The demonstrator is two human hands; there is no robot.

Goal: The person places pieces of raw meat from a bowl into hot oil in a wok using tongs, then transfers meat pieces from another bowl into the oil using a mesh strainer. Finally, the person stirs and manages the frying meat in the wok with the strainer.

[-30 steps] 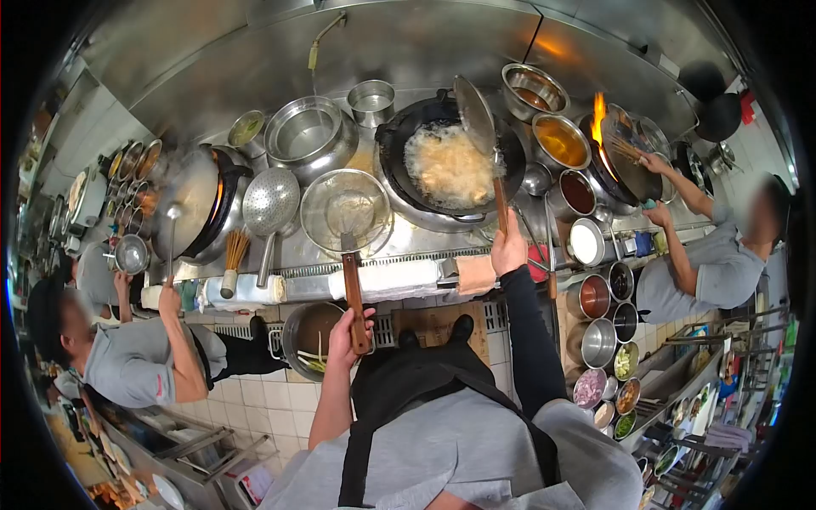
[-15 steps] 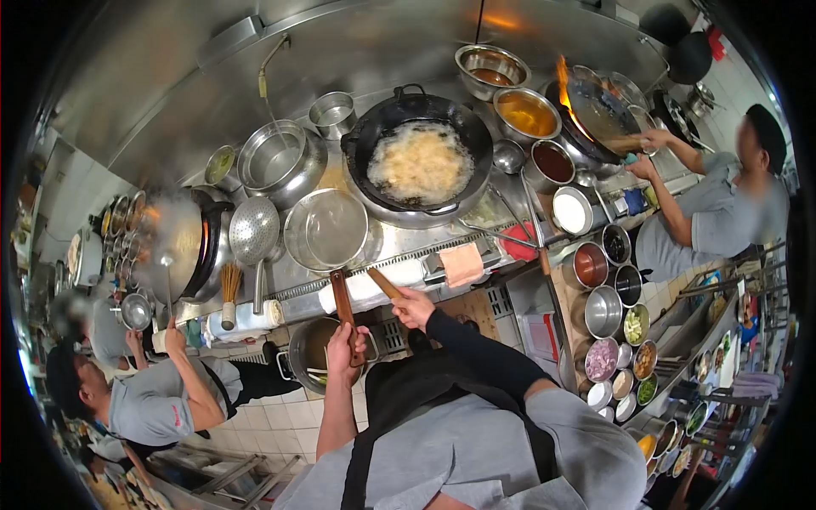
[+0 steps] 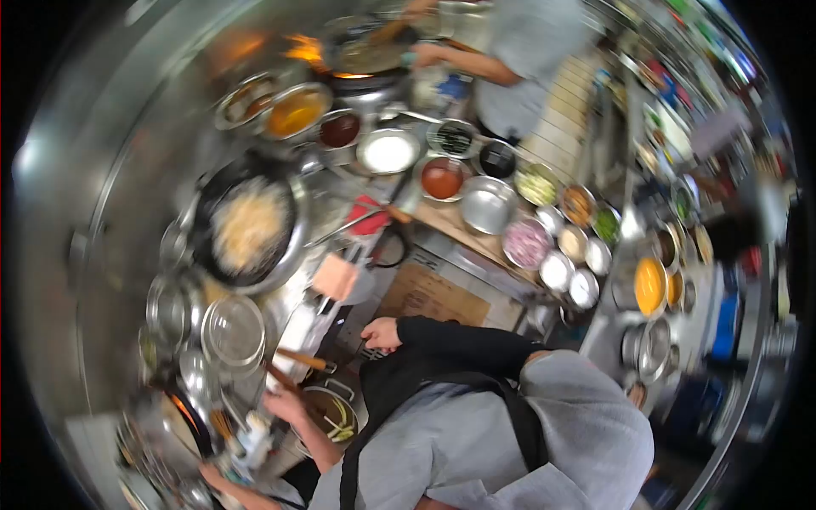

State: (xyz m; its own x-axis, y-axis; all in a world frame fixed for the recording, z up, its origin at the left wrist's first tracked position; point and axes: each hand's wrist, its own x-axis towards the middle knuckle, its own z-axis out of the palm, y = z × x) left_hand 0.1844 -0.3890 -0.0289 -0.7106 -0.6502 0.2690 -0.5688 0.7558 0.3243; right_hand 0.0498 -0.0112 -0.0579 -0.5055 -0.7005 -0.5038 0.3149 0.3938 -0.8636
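My left hand (image 3: 285, 405), blurred, is closed at the dark wooden handle (image 3: 280, 376) of a round mesh strainer (image 3: 234, 331). A second, lighter wooden handle (image 3: 308, 360) lies just above it, untouched by my right hand. My right hand (image 3: 382, 334) hangs in front of the counter edge with its fingers curled together and nothing visible in them. Pale food (image 3: 251, 223) bubbles in oil inside a black wok (image 3: 204, 228) beyond the strainer.
A co-worker's hand (image 3: 427, 56) is at a flaming wok (image 3: 365, 58) at the top. Bowls of red sauce (image 3: 443, 178), white contents (image 3: 388, 151) and chopped onion (image 3: 527, 243) stand at right. A pot (image 3: 357, 408) is below the counter. Another person's arm (image 3: 234, 487) shows lower left.
The view has swung right. The lid-like strainer over the wok moved off it toward me and down beside the other handle. My right hand has let go of its handle and moved away.
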